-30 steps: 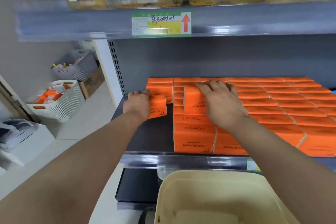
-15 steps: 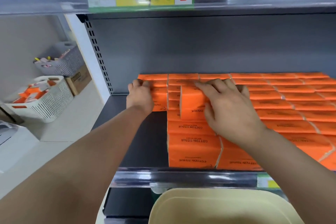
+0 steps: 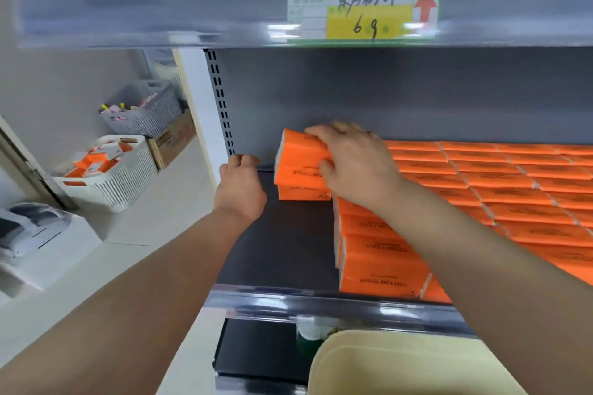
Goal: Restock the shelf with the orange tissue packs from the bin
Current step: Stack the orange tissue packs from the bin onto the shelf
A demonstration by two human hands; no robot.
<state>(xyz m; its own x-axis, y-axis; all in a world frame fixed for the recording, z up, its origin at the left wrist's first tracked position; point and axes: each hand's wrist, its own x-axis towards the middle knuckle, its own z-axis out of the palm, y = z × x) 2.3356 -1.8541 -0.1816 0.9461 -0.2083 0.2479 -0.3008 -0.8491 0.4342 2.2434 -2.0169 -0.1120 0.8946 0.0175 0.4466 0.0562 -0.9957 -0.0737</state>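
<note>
Centre of the frame, at the back left corner of the shelf (image 3: 282, 250): the orange tissue pack (image 3: 298, 154) sits tilted on top of a second pack (image 3: 303, 193) lying flat on the deck. The right hand (image 3: 356, 167) grasps it from the right, fingers over the top face and thumb on the near side. The wrap looks like thin glossy film over soft paper, so likely light, squashy and a bit slippery. Best held across the short width with a broad, gentle pinch, since hard pressure at a corner would dent it. The flat faces should stack fine once squared. Just right of it, the stocked rows (image 3: 500, 176) fill the shelf to the right edge of the frame. The left hand (image 3: 240, 191) is just left of the packs over the bare deck with fingers curled. No pack shows in it, but the palm is hidden, so I can't tell if it holds anything. Bottom right: the cream bin (image 3: 369, 349), contents not visible. Left of the frame: a white basket (image 3: 128, 183) with orange items. Top: a price label (image 3: 362, 11).
</note>
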